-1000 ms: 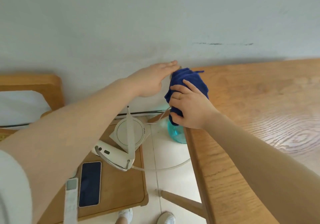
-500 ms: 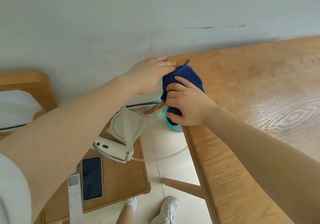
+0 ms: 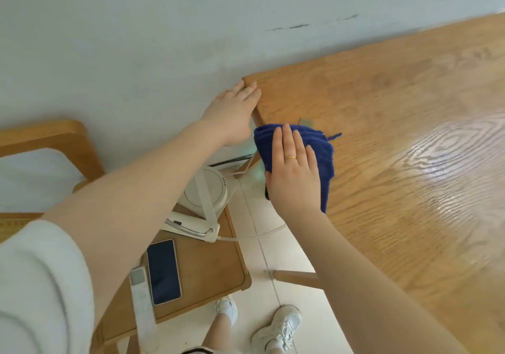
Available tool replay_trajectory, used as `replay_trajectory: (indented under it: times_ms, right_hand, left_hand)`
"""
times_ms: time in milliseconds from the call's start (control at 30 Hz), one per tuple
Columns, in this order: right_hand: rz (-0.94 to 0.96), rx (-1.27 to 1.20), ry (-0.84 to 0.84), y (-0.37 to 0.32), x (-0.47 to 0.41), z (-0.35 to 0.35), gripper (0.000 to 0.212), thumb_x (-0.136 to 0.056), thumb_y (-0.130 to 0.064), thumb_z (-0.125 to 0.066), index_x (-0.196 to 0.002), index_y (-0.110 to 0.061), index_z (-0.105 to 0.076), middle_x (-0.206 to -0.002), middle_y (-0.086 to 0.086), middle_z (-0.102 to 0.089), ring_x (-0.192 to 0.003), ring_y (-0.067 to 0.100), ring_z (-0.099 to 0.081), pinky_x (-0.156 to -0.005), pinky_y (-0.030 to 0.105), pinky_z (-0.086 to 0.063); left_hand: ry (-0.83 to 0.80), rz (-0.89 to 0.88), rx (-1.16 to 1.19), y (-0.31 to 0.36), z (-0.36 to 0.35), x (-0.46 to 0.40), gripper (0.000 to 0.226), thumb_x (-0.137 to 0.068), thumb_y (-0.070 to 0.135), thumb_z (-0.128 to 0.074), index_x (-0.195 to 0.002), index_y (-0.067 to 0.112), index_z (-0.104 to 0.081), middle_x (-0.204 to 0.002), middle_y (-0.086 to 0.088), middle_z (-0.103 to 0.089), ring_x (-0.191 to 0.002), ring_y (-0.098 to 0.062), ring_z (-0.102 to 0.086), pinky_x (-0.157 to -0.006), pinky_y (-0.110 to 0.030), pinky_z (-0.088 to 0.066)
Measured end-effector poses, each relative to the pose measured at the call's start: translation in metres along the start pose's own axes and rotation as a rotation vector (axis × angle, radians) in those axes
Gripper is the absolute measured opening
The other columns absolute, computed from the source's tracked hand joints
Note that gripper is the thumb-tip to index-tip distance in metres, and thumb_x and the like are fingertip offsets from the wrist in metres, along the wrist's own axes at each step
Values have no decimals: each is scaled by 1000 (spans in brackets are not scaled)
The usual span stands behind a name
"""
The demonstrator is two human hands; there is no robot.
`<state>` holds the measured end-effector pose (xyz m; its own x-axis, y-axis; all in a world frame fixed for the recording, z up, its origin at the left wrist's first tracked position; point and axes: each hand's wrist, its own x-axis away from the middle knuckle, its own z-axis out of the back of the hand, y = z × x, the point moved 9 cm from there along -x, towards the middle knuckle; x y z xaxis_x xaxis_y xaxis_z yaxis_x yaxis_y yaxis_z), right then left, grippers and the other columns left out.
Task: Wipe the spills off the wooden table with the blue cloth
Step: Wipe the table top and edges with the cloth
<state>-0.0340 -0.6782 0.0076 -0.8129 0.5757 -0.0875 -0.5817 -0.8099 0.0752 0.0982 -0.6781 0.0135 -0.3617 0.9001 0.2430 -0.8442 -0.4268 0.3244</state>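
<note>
The folded blue cloth (image 3: 325,159) lies on the left edge of the wooden table (image 3: 396,162), hanging slightly over it. My right hand (image 3: 293,173) presses flat on top of the cloth, fingers together, a gold ring on one finger. My left hand (image 3: 233,113) rests with straight fingers against the table's far left corner, beside the wall, holding nothing. I cannot make out any spill on the wood; a small greyish patch shows just beyond the cloth.
Left of the table stands a low wooden side table (image 3: 207,271) with a white lamp (image 3: 203,203), a dark phone (image 3: 163,271) and a white remote (image 3: 142,301). A white cable runs across the tiled floor gap. My shoes (image 3: 278,326) show below. The wall is close behind.
My right hand has opened from a grip to a flat palm on the cloth and slid it along the table edge toward me. My left hand stays at the corner.
</note>
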Motion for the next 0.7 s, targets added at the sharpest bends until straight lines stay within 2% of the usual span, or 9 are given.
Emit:
replay_trajectory:
  times_ms: [133,233,333,433,500,600,700]
  right_hand:
    - [-21,-35,11,18,38,5,87,-64,-34,-80,-135,-2,-42,-140,14,-46,-128,30,-47,-102,47,-39]
    - [-62,-35,-48,41,109,9,96,-61,-41,-80,-138,-3,-38,-144,14,-42,-131,32,-42,-106,46,-33]
    - [-113,-4,-96,54,163,11,96,-59,-36,-82,-138,-4,-37,-144,13,-42,-131,31,-41,-108,45,-27]
    - [-146,27,-81,49,157,9,93,-57,-30,-82,-136,-4,-38,-142,13,-45,-129,34,-44,-102,50,-37]
    - [-163,17,-43,40,132,8,87,-61,-25,-79,-136,-5,-40,-142,11,-46,-129,34,-44,-102,50,-38]
    - [-176,-2,-45,35,112,4,78,-72,-21,-73,-140,-9,-37,-147,8,-39,-134,31,-38,-107,45,-33]
    - [-205,8,-27,48,148,5,79,-71,-24,-75,-140,-11,-38,-145,7,-42,-132,29,-42,-105,42,-35]
  left_hand:
    - [57,4,193,29,0,40,75,-86,-2,-42,-150,13,-6,-158,-4,-9,-144,-20,-13,-115,-31,-19]
    - [41,-93,220,63,-6,72,73,-87,-4,-42,-150,16,-11,-157,0,-12,-143,-18,-18,-113,-27,-20]
    - [6,-231,156,97,-22,93,69,-87,-4,-41,-149,16,-17,-158,1,-11,-143,-16,-15,-113,-24,-15]
    - [66,-290,142,119,-34,104,63,-84,-5,-43,-144,10,-32,-150,-6,-31,-136,-23,-30,-109,-29,-25]
    - [107,-270,162,123,-38,108,61,-80,-6,-45,-139,8,-40,-142,-10,-41,-128,-28,-39,-104,-34,-32]
    - [145,-195,178,118,-40,118,63,-78,-7,-46,-139,7,-39,-143,-10,-40,-129,-29,-39,-106,-35,-31]
    - [106,-170,156,121,-47,136,66,-81,-8,-44,-144,8,-30,-151,-8,-28,-138,-25,-29,-112,-34,-23]
